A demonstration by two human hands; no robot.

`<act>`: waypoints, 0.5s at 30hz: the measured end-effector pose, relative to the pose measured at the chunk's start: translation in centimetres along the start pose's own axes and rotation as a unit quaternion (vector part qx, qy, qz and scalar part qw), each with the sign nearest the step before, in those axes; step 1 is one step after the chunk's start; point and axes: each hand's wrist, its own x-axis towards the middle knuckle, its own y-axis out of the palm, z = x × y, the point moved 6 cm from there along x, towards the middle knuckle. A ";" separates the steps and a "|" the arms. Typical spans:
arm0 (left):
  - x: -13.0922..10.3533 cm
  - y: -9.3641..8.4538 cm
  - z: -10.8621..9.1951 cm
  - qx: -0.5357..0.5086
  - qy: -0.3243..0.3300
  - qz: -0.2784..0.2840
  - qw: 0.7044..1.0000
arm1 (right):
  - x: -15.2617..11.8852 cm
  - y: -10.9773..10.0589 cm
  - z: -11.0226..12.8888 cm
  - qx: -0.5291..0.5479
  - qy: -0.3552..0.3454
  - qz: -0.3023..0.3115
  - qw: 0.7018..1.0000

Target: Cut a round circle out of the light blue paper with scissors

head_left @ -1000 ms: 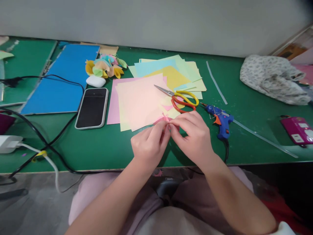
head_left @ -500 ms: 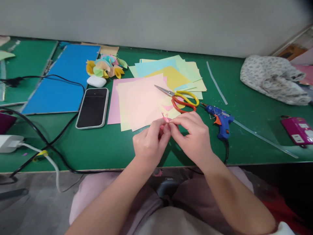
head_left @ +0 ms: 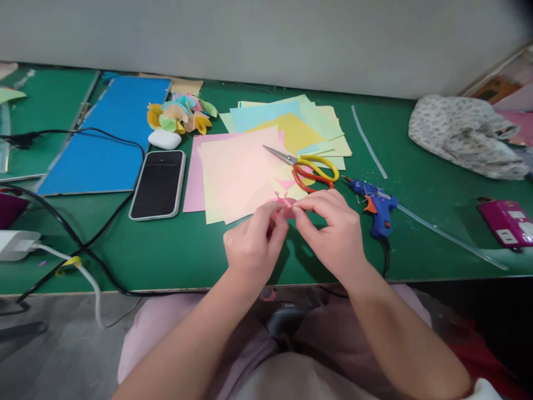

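Between my two hands, above the front of the table, is a small pink paper piece [head_left: 287, 206] with thin prongs sticking up from it. My left hand [head_left: 256, 239] pinches its left side between thumb and forefinger. On the other side my right hand [head_left: 328, 233] grips its right edge with thumb and fingertips. Fingers cover much of the piece, so its full shape is hidden. Just beyond the hands, scissors [head_left: 306, 166] with a red and a yellow handle rest on a stack of pastel paper sheets [head_left: 237, 172].
A blue glue gun [head_left: 377, 205] with a clear glue stick lies right of my hands. To the left are a phone [head_left: 158, 185], a white case [head_left: 164, 139], paper flowers [head_left: 183, 113] and a blue board [head_left: 104, 139]. Black cables [head_left: 83, 244] cross the table's left side.
My right hand has shifted slightly right, away from the left one. More of the pink paper shows between the fingertips. Things on the table stay put.
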 end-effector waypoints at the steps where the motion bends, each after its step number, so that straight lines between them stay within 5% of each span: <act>1: 0.0 0.0 -0.1 -0.003 0.008 0.002 1.000 | 0.0 0.0 0.0 -0.001 -0.002 0.000 1.000; 10: 0.1 -0.1 -0.5 -0.010 0.024 -0.014 1.000 | -0.2 -0.1 -0.3 -0.001 0.003 -0.002 1.000; 15: 0.2 -0.2 0.8 -0.110 -0.090 0.013 0.990 | -0.1 -0.4 -1.2 -0.029 0.019 -0.016 0.999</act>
